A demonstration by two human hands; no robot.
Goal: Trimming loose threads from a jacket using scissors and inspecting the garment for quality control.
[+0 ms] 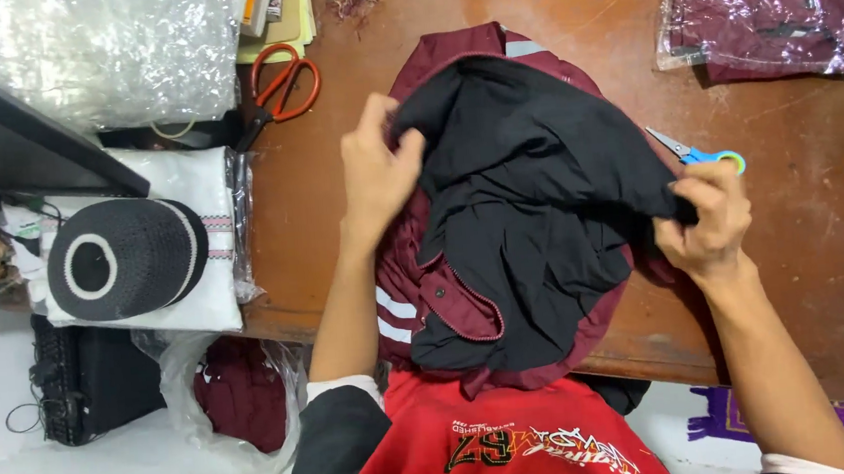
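Head view: jacket (510,210) spread between both hands; left hand (377,170) pinches its black lining at top, right hand (707,220) pinches the side edge beside small scissors (701,153).

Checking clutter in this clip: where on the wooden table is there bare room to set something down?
Bare wood shows between the orange scissors and the maroon jacket, and right of the right hand, below the bagged maroon garment. The left end is crowded: bubble wrap, folded white cloth, black cap.
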